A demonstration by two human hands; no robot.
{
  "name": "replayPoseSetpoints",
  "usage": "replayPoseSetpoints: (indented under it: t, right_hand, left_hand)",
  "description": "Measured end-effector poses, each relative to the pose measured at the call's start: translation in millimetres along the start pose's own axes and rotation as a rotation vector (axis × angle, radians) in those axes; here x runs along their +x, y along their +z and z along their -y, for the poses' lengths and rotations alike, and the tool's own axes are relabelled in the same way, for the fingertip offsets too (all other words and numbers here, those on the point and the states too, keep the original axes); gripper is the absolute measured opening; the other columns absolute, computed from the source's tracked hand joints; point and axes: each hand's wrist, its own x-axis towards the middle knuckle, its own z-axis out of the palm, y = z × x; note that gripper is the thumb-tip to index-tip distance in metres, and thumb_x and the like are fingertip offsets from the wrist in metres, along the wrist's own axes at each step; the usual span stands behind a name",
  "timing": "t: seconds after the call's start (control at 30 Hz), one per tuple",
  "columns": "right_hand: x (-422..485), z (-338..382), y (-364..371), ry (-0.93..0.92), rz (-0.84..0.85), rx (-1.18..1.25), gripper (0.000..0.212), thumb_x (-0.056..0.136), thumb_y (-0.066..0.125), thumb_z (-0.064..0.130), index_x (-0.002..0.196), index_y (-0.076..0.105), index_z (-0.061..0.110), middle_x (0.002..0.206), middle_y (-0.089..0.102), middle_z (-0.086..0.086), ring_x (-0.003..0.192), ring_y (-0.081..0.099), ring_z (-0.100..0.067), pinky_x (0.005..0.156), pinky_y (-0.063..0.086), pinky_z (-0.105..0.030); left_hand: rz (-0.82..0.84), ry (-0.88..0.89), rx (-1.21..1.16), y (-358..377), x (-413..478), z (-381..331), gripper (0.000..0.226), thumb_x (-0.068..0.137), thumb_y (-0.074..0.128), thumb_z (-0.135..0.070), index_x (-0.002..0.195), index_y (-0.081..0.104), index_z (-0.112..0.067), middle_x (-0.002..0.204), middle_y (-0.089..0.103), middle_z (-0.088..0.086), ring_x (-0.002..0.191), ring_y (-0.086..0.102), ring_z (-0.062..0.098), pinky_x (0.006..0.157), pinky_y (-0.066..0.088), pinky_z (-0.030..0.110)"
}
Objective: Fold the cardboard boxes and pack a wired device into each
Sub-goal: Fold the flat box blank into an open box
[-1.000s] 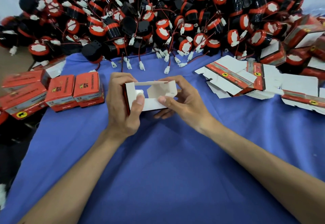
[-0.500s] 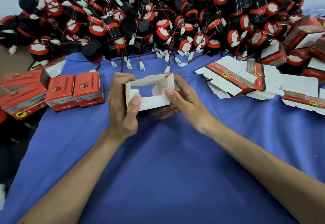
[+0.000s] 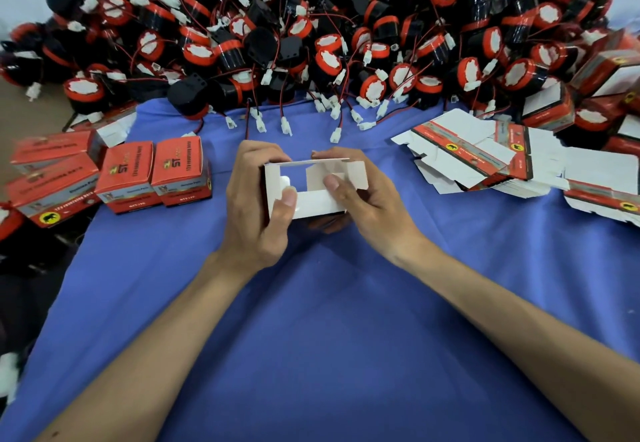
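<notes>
Mid-frame, left hand [image 3: 258, 206] grips box [image 3: 311, 204], right hand [image 3: 367, 204] thumb pinches flap; fold inward squarely.

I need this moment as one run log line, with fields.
step: folding | left hand: grips cardboard box | right hand: thumb presses flap | wired devices: piled behind
</notes>
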Motion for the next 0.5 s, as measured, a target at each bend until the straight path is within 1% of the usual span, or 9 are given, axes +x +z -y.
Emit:
replayPoseSetpoints:
  t: [0.07,0.1,0.13,0.2,0.27,0.33,0.4,0.47,0.5]
  right_hand:
    - [0.6,0.1,-0.4,-0.003,-0.001,-0.033,0.026,0.099,0.049,0.02,0.116,0.056,0.038,0.094,0.059,-0.025,0.065,0.072,-0.026,0.055,0.057,-0.029]
    - [0.2,0.0,-0.3,-0.004,-0.004,-0.057,0.029,0.099,0.05,0.022,0.118,0.055,0.043,0.099,0.06,-0.021,0.069,0.072,-0.023,0.056,0.057,-0.029]
    - [-0.3,-0.6,-0.8,-0.008,-0.006,-0.085,0.032,0.098,0.05,0.026,0.12,0.053,0.049,0.108,0.062,-0.013,0.078,0.072,-0.019,0.06,0.058,-0.029]
    - [-1.2,-0.4,-2.6,-0.025,0.013,-0.122,0.039,0.094,0.051,0.038,0.127,0.043,0.058,0.131,0.057,0.003,0.11,0.063,-0.013,0.077,0.058,-0.031]
    - [-1.8,0.8,-5.0,-0.028,0.062,-0.109,0.045,0.091,0.048,0.054,0.132,0.032,0.064,0.144,0.046,0.01,0.131,0.046,-0.017,0.088,0.055,-0.042]
    - [-1.3,3.4,-6.9,-0.021,0.112,-0.096,0.049,0.087,0.039,0.071,0.133,0.026,0.066,0.145,0.042,0.016,0.134,0.044,-0.015,0.084,0.056,-0.043]
    - [-0.5,4.9,-6.9,0.03,0.131,-0.075,0.053,0.08,0.03,0.081,0.132,0.026,0.068,0.14,0.044,0.025,0.12,0.057,-0.011,0.076,0.058,-0.034]
    - [1.0,2.5,-6.8,0.06,0.112,-0.069,0.043,0.086,0.031,0.075,0.129,0.029,0.07,0.129,0.048,0.038,0.117,0.058,-0.01,0.075,0.057,-0.032]
    - [2.0,1.2,-7.1,0.055,0.088,-0.097,0.039,0.09,0.033,0.067,0.129,0.03,0.07,0.127,0.049,0.04,0.122,0.055,-0.013,0.08,0.057,-0.038]
  left_hand:
    - [0.02,-0.033,0.022,-0.2,0.6,0.2,0.028,0.089,0.042,-0.022,0.105,0.049,0.0,0.102,0.048,0.013,0.091,0.049,0.026,0.084,0.035,0.026]
    - [0.032,-0.046,0.037,-0.2,0.5,-0.1,0.032,0.09,0.042,-0.023,0.105,0.05,0.004,0.103,0.048,0.012,0.092,0.05,0.028,0.083,0.037,0.03]
    - [0.042,-0.051,0.061,-0.3,-0.1,-0.3,0.036,0.091,0.042,-0.026,0.104,0.051,0.006,0.104,0.048,0.01,0.093,0.051,0.03,0.083,0.04,0.037]
    - [0.042,-0.03,0.149,-0.8,-1.9,-0.8,0.047,0.095,0.04,-0.038,0.105,0.052,0.005,0.108,0.05,0.004,0.1,0.052,0.027,0.086,0.039,0.048]
    - [0.036,-0.015,0.21,-1.7,-1.4,-1.6,0.065,0.097,0.03,-0.057,0.105,0.054,0.003,0.11,0.051,-0.002,0.105,0.05,0.015,0.091,0.033,0.048]
    - [0.043,-0.023,0.187,-2.2,0.5,-0.7,0.08,0.094,0.024,-0.069,0.106,0.055,0.004,0.112,0.052,-0.003,0.106,0.05,0.013,0.091,0.034,0.051]
    - [0.066,-0.044,0.111,-1.4,0.4,1.3,0.086,0.09,0.023,-0.075,0.11,0.053,0.004,0.113,0.052,0.002,0.105,0.053,0.021,0.089,0.039,0.057]
    - [0.083,-0.066,0.037,-0.9,-0.4,2.2,0.087,0.088,0.02,-0.078,0.115,0.049,0.001,0.114,0.05,0.008,0.103,0.053,0.022,0.089,0.042,0.054]
    - [0.09,-0.081,0.007,0.1,-0.6,2.4,0.087,0.088,0.018,-0.078,0.118,0.047,-0.002,0.114,0.05,0.01,0.104,0.052,0.019,0.092,0.043,0.048]
